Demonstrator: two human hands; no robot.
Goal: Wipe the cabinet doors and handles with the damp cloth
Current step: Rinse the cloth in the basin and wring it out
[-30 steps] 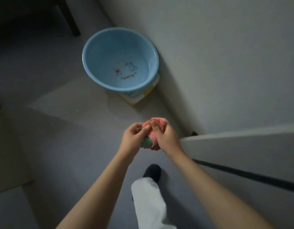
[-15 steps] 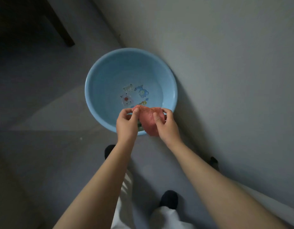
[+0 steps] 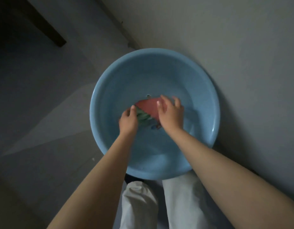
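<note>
Mid-frame, in the basin, left hand pinches the cloth; right hand presses it, fingers spread.

Dim grey floor, smooth, with a paler band of light crossing diagonally. Round light-blue plastic basin sits directly on it, right up against the grey wall. Dark furniture leg stands on floor at upper left, well apart from basin

Home: blue washbasin on bare floor
</note>
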